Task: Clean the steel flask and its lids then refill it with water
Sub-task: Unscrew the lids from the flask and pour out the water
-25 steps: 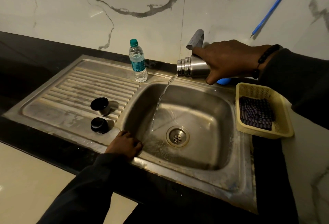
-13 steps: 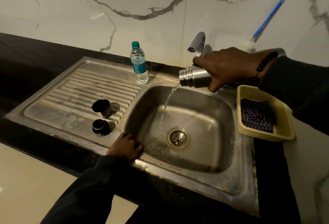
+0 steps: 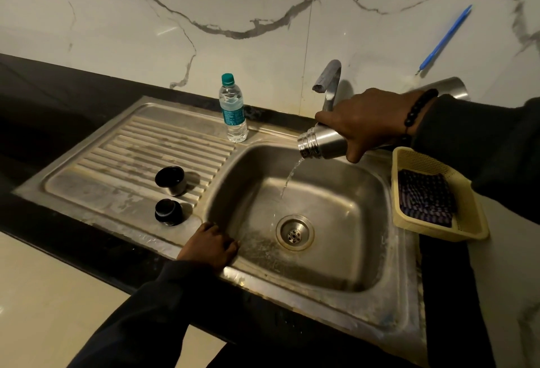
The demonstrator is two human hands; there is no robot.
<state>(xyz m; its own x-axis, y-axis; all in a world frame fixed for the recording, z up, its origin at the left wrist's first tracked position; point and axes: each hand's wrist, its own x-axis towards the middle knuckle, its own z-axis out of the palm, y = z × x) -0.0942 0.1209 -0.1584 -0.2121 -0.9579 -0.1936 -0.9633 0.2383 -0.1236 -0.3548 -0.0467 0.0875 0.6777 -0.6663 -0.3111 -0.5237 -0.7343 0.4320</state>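
Observation:
My right hand (image 3: 368,118) grips the steel flask (image 3: 321,143), tipped mouth-down to the left over the sink basin (image 3: 350,201). A thin stream of water (image 3: 287,182) falls from its mouth toward the drain (image 3: 294,232). Two dark lids stand on the ribbed draining board: the cup lid (image 3: 171,180) behind and the stopper lid (image 3: 168,212) in front. My left hand (image 3: 211,245) rests on the basin's front-left rim, fingers curled over the edge. A plastic water bottle (image 3: 233,109) with a green cap stands at the back of the board.
A curved tap (image 3: 328,81) rises behind the flask. A yellow basket (image 3: 467,221) holding a dark cloth sits at the sink's right. A steel vessel (image 3: 450,87) shows behind my right wrist. A blue pen-like stick (image 3: 445,37) is on the marble wall.
The flask has tipped slightly further down and its stream has thinned, landing closer to the drain. My left hand stays on the rim.

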